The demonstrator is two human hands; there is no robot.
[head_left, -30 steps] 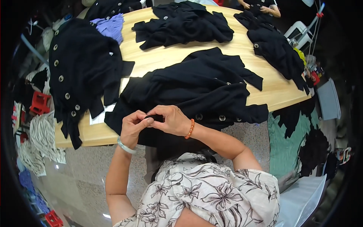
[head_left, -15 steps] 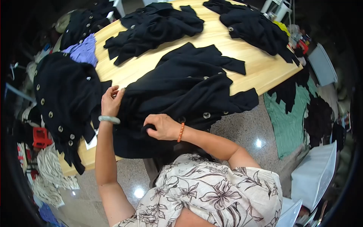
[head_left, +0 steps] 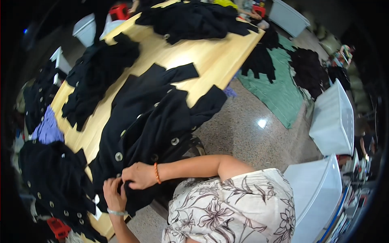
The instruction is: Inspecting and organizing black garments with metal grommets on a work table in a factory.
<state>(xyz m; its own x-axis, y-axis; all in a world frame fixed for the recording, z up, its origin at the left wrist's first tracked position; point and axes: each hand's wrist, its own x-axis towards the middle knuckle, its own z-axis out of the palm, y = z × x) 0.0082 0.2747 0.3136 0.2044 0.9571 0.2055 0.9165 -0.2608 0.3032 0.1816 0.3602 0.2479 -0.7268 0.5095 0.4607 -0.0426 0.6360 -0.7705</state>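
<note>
A black knitted cardigan (head_left: 133, 105) with large round shiny buttons lies spread over the near side of the table, its sleeves reaching away to the right. At its near end my two hands are close together, fingertips meeting beside a button. My left hand (head_left: 114, 195) has its fingers bent and pinched on the knit. From the right, my right hand (head_left: 139, 175) presses in with curled fingers, gripping the cloth at the front edge. The exact bit of fabric between the fingertips is hidden.
More black buttoned garments lie on the wooden table (head_left: 162, 50): one at the left (head_left: 52, 182), one beyond (head_left: 99, 69), one at the far edge (head_left: 194, 20). A purple cloth (head_left: 48, 127) hangs left. Green fabric (head_left: 271, 89) and white bins (head_left: 332, 117) are at right.
The view has swung right. My hands, apart before, have come together at the cardigan's near edge. The right hand has moved left to the left hand.
</note>
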